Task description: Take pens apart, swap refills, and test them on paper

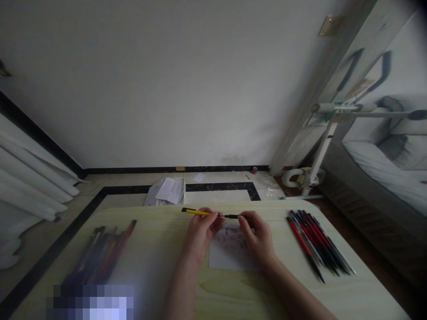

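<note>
My left hand (pixel 200 231) pinches a yellow pen (pixel 196 212) by its barrel, held level above the far part of the wooden table (pixel 160 240). My right hand (pixel 256 235) pinches a small black piece (pixel 231 216) at the pen's right end, which may be its cap or tip. Both hands hover over a sheet of paper (pixel 230 253) with reddish scribbles on it.
A row of red and black pens (pixel 316 242) lies at the table's right. Another bundle of pens (pixel 100 258) lies at the left. Papers (pixel 170 191) sit on the floor beyond the table. A bed (pixel 383 178) and a white stand (pixel 320 151) are at right.
</note>
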{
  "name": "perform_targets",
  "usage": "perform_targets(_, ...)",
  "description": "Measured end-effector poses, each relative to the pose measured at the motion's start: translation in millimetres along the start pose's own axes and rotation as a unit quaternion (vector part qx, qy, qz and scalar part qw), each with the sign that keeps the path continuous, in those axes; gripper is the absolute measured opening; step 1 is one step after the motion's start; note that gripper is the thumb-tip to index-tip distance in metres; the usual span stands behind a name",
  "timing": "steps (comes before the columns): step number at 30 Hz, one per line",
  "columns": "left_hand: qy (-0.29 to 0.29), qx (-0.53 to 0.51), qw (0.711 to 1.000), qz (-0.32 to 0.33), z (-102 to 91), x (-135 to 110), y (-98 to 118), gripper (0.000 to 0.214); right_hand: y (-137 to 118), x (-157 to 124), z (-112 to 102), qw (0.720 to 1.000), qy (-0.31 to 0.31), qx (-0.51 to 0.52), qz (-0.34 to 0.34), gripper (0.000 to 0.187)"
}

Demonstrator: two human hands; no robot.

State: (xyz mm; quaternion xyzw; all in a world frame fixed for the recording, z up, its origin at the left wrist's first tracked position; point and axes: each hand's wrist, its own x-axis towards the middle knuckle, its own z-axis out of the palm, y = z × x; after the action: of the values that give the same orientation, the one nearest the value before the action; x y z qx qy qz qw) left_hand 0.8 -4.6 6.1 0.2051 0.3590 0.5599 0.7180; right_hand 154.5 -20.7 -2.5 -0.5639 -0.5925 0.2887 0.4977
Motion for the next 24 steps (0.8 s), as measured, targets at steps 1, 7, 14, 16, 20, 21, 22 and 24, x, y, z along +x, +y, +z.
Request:
perform_targets(1,-0.006,0.0,1.0,-0.001,-0.5,0.0,-0.2,0.026,0.4,-0.3,0.3,1.0,0.0,0.001,0.001,0.019)
perform_targets(7,-0.021,0.01,1.0,-0.011,-1.1,-0.7,-0.8,0.025,1.6,-0.5,0.7,1.0,-0.006,0.006,0.006,0.018)
perform_targets(14,-0.011,0.025,1.0,-0.001,-1.1,-1.0,-1.0,0.025,2.1,0.5,-0.2,1.0,-0.004,0.005,0.0,0.017)
perform_targets(16,-0.01,0.027,1.0,0.003,-0.7,-1.3,-0.6,0.025,2.0,0.8,-0.1,1.0,-0.005,0.006,0.001,0.017)
perform_targets(20,-0.002,0.026,1.0,0.005,0.2,-1.2,0.5,0.026,1.8,0.9,0.1,1.0,-0.007,0.011,0.003,0.017)
perform_targets(21,0.0,0.024,1.0,0.005,0.2,-1.0,0.6,0.026,1.8,0.8,0.0,1.0,-0.009,0.012,0.004,0.017)
perform_targets(22,0.002,0.022,1.0,0.004,0.2,-0.8,0.7,0.026,1.9,0.7,0.0,1.0,-0.01,0.012,0.004,0.017)
perform_targets(24,0.003,0.018,1.0,0.005,-0.2,-0.5,0.4,0.026,2.0,0.4,-0.1,1.0,-0.01,0.008,0.004,0.018)
